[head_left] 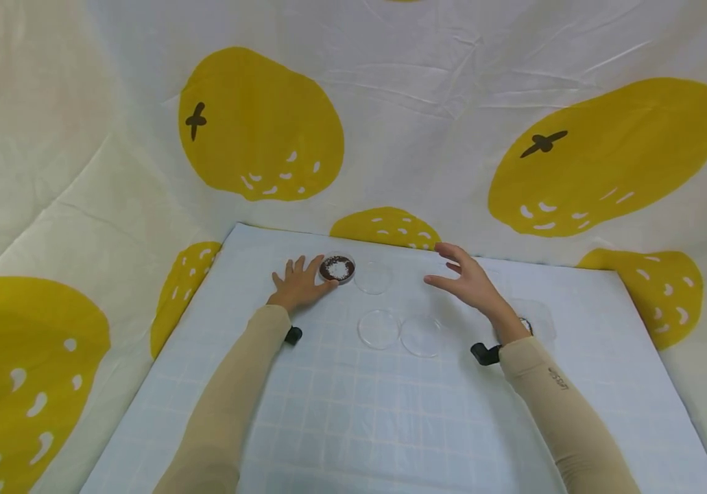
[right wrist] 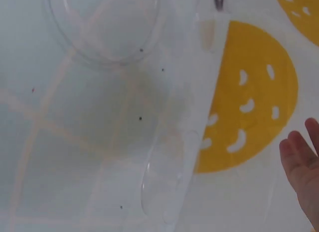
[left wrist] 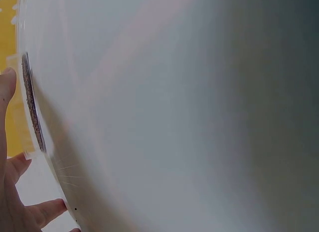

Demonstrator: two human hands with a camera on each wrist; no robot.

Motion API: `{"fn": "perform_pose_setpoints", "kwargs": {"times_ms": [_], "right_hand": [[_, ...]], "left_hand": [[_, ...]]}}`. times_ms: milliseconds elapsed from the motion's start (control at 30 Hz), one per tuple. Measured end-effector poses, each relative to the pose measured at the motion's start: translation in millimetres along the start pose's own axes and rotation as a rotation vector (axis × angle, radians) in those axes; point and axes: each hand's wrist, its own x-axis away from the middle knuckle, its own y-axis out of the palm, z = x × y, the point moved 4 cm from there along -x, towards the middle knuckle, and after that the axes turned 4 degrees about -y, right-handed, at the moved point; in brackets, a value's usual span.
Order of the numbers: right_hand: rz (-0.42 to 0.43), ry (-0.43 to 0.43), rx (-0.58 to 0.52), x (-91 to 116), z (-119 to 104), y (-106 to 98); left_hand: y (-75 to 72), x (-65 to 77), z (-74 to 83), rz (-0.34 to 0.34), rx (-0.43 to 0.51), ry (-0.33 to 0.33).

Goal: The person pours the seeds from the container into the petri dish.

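A round clear petri dish [head_left: 337, 268], holding a dark brown layer with white grains heaped in the middle, sits at the back left of the table. My left hand [head_left: 302, 285] grips its side between thumb and index finger, the other fingers spread on the table. In the left wrist view the dish [left wrist: 33, 105] shows edge-on, thumb and a finger at its clear wall. My right hand [head_left: 465, 278] is raised at the back right of centre, fingers apart and loosely bent, holding nothing. Between the hands lies a clear round dish or lid [head_left: 374, 278].
Two more clear round pieces, a left one [head_left: 379, 329] and a right one [head_left: 421, 336], lie side by side mid-table. Beyond the right forearm, a clear tray [head_left: 544, 319] is partly hidden. A patterned cloth [head_left: 402, 137] hangs behind the table. Dark specks dot the tabletop [right wrist: 75, 157].
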Motion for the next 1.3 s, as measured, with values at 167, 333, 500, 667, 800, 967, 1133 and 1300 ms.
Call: {"fn": "perform_pose_setpoints", "kwargs": {"times_ms": [167,333,500,667,800,967,1133,1300], "right_hand": [[-0.056,0.017,0.004,-23.3,5.2,27.2],[-0.114,0.046,0.054,-40.6,15.8,50.5],[-0.183,0.073,0.134,-51.4,25.2,68.8],[-0.263,0.132,0.22,-59.7,38.2,83.9],[-0.324,0.134,0.271,-63.8,40.2,92.1],[-0.353,0.148,0.34,-67.6,39.4,99.4],[-0.367,0.186,0.468,-70.0,43.8,104.3],[-0.357,0.2,0.536,-70.5,45.5,107.6]], "left_hand": [[0.4,-0.3,-0.3,0.005,0.004,0.002],[0.0,0.1,-1.0,-0.002,-0.001,-0.002],[-1.1,0.2,-0.4,0.0,0.005,0.0],[-1.1,-0.1,-0.4,-0.007,-0.003,-0.004],[-1.4,-0.2,0.1,-0.007,-0.004,-0.007],[-1.0,-0.3,-0.4,0.001,-0.01,-0.005],[-0.1,-0.7,-1.0,-0.001,-0.01,-0.009],[-0.1,0.1,-0.4,-0.003,-0.007,-0.008]]}}
